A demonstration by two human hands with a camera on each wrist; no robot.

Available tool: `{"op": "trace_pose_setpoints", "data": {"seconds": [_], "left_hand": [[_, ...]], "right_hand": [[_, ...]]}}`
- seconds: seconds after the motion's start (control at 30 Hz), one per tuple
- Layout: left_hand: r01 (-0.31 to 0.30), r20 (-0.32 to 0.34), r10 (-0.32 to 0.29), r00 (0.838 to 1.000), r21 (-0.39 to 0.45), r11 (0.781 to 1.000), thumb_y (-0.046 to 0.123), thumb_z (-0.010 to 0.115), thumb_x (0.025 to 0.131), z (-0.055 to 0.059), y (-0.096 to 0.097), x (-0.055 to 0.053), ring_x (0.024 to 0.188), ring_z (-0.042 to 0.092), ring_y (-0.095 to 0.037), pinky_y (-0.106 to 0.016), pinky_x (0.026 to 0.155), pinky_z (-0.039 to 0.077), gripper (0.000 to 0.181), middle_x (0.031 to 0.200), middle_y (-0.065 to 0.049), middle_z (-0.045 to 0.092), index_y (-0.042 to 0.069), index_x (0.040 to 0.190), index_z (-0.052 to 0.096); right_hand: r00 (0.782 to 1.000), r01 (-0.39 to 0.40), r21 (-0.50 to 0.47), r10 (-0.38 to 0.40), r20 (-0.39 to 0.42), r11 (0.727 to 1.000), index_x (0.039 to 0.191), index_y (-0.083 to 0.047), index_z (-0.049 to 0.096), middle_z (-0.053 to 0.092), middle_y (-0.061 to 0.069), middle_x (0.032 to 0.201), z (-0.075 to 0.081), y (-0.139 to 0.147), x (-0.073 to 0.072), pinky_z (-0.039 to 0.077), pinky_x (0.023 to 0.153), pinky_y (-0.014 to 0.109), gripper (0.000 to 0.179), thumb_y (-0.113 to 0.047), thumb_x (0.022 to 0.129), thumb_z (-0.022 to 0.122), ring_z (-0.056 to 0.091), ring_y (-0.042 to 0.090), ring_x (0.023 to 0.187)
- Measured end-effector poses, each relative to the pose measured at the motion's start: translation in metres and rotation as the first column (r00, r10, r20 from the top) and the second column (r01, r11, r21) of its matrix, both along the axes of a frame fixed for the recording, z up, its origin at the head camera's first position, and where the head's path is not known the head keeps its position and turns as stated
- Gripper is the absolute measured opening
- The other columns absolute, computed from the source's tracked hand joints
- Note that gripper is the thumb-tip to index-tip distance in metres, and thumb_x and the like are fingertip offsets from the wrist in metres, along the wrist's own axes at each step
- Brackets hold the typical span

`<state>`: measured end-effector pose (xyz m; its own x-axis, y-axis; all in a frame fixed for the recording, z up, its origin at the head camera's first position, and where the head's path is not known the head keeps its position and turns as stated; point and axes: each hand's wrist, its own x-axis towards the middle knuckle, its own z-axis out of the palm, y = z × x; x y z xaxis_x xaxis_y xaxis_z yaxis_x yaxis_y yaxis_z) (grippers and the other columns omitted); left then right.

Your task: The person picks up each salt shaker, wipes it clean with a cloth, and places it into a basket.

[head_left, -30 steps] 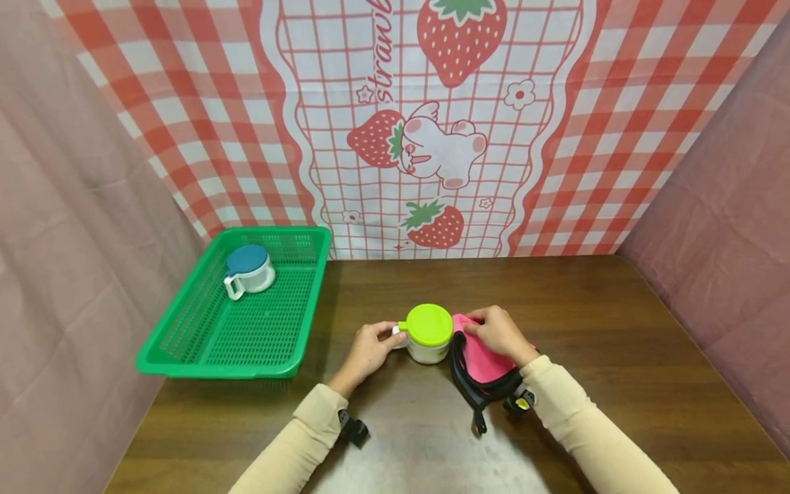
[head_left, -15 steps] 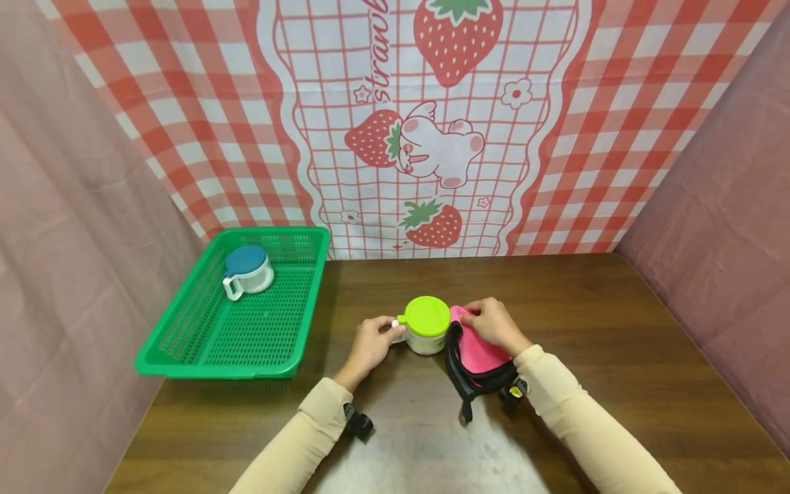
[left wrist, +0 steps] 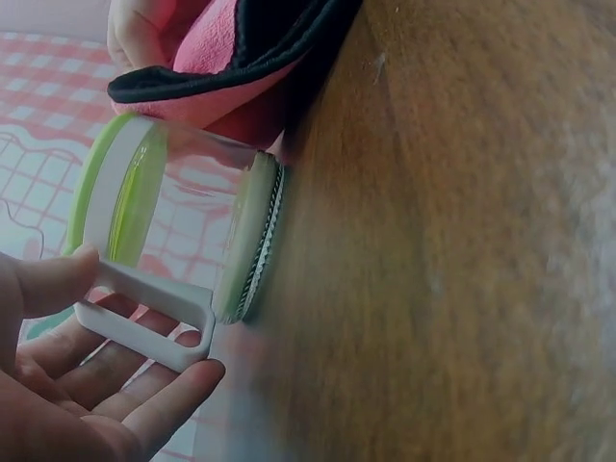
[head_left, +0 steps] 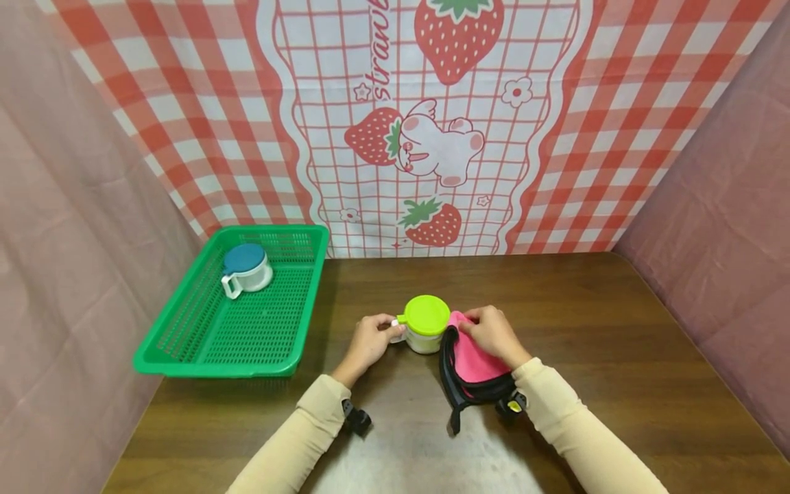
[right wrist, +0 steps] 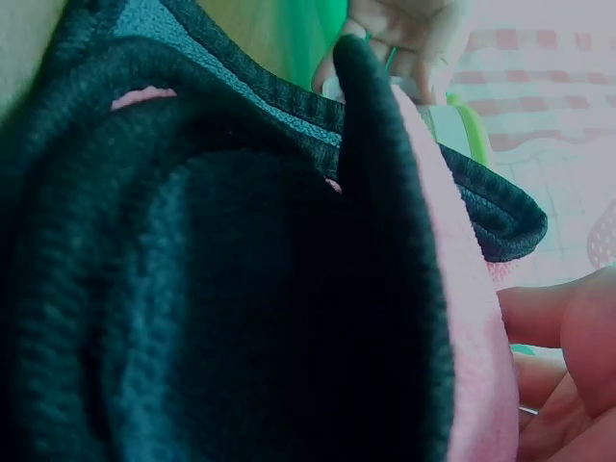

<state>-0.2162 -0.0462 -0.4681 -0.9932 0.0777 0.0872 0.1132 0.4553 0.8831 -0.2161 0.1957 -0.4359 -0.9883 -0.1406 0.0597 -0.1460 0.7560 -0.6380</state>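
Observation:
A clear jar (head_left: 424, 342) with a lime-green lid (head_left: 427, 314) stands upright on the table in the head view. My left hand (head_left: 368, 343) holds it by its white handle (left wrist: 135, 337), thumb on top and fingers beneath, as the left wrist view shows. My right hand (head_left: 496, 335) pinches a pink cloth (head_left: 480, 358) with black edging, bunched against the jar's right side. In the right wrist view the cloth's dark folds (right wrist: 260, 318) fill much of the picture, and the jar is mostly hidden behind them.
A green plastic basket (head_left: 311, 295) sits at the left of the wooden table (head_left: 617, 357). Inside it, near the back, is a similar jar with a blue lid (head_left: 245, 258). A strawberry-print checked curtain (head_left: 432, 137) hangs behind the table.
The loose black-edged corner of the cloth has swung to the left. My right hand rose slightly, then came down again at the jar's side. My left hand keeps its hold on the handle.

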Motion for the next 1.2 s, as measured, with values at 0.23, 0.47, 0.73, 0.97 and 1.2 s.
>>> {"op": "trace_pose_setpoints", "data": {"seconds": [0.23,0.47,0.73,0.97,1.2], "left_hand": [[0.002,0.009,-0.002,1.000,0.015,1.000,0.016,0.074,0.084,0.000,0.001,0.000,0.077,0.063,-0.015,-0.025,0.069,0.050,0.022,0.088,-0.015,0.074,-0.002,0.096,0.073],[-0.005,0.001,0.005,1.000,-0.005,1.000,0.018,0.075,0.083,0.002,0.001,0.001,0.075,0.061,-0.014,-0.025,0.068,0.048,0.020,0.084,-0.013,0.074,-0.001,0.091,0.074],[-0.009,0.002,0.009,1.000,-0.005,1.000,0.019,0.076,0.082,0.002,0.001,0.001,0.075,0.060,-0.015,-0.025,0.067,0.047,0.020,0.084,-0.013,0.073,0.000,0.086,0.073],[-0.006,-0.009,0.006,1.000,-0.009,1.000,0.019,0.076,0.081,0.001,0.001,0.002,0.073,0.059,-0.014,-0.025,0.066,0.047,0.019,0.082,-0.012,0.073,0.000,0.082,0.073],[-0.007,-0.019,0.007,1.000,-0.004,1.000,0.018,0.077,0.081,0.001,0.003,0.003,0.067,0.057,-0.010,-0.023,0.062,0.046,0.019,0.078,-0.012,0.073,-0.001,0.081,0.073]], "right_hand": [[1.000,0.019,-0.017,-0.019,0.008,1.000,0.099,0.002,0.075,0.073,0.017,0.090,0.000,-0.004,0.010,0.040,0.061,0.025,0.019,-0.010,0.088,0.067,0.055,0.019,0.072],[0.999,0.041,-0.033,-0.041,-0.014,0.999,0.092,-0.001,0.077,0.073,0.013,0.084,-0.002,-0.012,0.020,0.039,0.059,0.026,0.015,-0.012,0.086,0.068,0.052,0.017,0.068],[0.993,0.100,-0.057,-0.103,-0.056,0.993,0.084,-0.003,0.078,0.075,0.012,0.083,-0.004,-0.025,0.029,0.041,0.059,0.027,0.013,-0.013,0.084,0.069,0.056,0.017,0.067],[0.988,0.140,-0.079,-0.145,-0.060,0.987,0.076,-0.006,0.077,0.071,0.006,0.069,-0.009,-0.038,0.039,0.038,0.055,0.027,0.011,-0.014,0.082,0.071,0.050,0.014,0.060],[0.981,0.151,-0.083,-0.160,-0.114,0.985,0.064,-0.010,0.073,0.058,0.000,0.053,-0.015,-0.054,0.044,0.033,0.051,0.027,0.018,-0.015,0.081,0.073,0.042,0.014,0.054]]}}
